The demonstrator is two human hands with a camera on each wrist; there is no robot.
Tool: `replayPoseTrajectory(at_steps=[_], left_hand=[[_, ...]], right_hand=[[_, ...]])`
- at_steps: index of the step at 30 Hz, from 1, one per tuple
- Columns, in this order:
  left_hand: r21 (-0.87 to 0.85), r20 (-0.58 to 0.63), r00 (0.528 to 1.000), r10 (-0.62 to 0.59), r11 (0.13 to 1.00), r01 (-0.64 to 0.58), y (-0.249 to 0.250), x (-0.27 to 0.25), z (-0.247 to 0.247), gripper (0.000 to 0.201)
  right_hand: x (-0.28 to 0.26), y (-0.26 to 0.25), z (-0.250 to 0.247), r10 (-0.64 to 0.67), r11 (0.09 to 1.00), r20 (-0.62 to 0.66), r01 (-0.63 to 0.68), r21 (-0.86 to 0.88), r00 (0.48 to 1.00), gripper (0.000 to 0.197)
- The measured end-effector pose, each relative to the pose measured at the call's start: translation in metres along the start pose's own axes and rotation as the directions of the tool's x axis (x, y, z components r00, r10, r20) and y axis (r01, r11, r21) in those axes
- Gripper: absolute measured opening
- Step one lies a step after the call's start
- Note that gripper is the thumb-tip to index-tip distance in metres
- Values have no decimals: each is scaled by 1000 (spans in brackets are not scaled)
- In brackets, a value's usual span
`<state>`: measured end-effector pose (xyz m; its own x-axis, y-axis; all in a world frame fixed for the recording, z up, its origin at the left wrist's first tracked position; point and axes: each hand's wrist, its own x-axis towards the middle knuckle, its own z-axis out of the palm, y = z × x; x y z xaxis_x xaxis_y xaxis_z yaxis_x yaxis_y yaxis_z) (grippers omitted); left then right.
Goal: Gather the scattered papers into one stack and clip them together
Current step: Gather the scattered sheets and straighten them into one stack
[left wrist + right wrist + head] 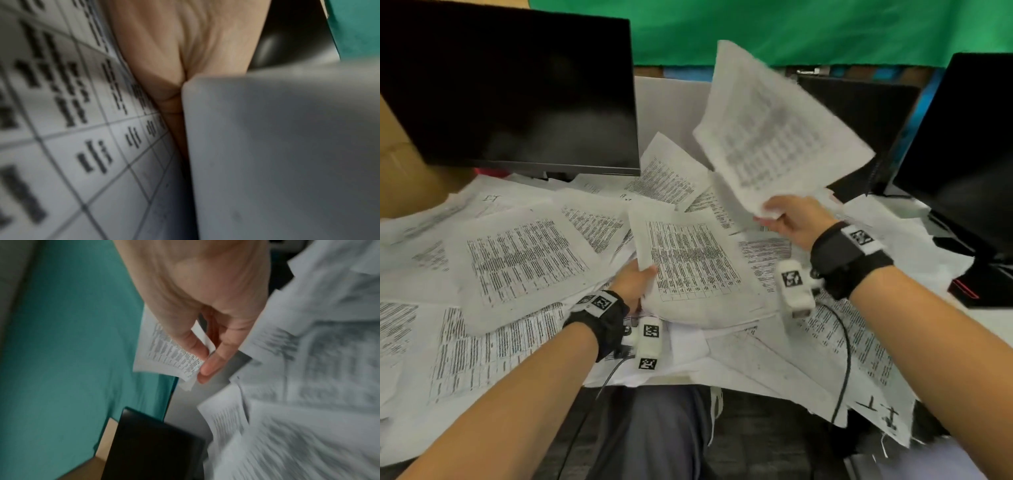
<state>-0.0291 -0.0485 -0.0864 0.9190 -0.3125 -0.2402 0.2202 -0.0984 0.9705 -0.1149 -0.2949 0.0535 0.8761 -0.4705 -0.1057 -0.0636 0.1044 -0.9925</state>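
Several printed sheets lie scattered over the desk (674, 102). My left hand (635, 281) grips the left edge of a small stack of table-printed sheets (695, 263) at the middle of the desk; in the left wrist view the top sheet (72, 129) bends against my palm (185, 48). My right hand (787, 216) pinches the bottom corner of a single sheet (774, 130) lifted in the air above the right side, blurred by motion. The right wrist view shows thumb and fingers (207, 363) pinching that sheet's corner (168, 353). No clip is visible.
A dark monitor (517, 89) stands at the back left and another (969, 144) at the right. More loose sheets (517, 257) cover the left and front of the desk. A cable (846, 359) runs over papers at right. My lap (667, 431) is below the desk edge.
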Motion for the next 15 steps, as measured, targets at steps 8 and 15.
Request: replayPoseTrajectory(at_steps=[8,15], left_hand=[[-155,-51,999,-11,988,3,-24,25,-11,58],[-23,64,992,110,994,-109,0,-1,-2,42]], right_hand=[[-39,96,38,482,864,316,-504,-12,817,43],[-65,91,55,636,751,529,-293,-592,562,22]])
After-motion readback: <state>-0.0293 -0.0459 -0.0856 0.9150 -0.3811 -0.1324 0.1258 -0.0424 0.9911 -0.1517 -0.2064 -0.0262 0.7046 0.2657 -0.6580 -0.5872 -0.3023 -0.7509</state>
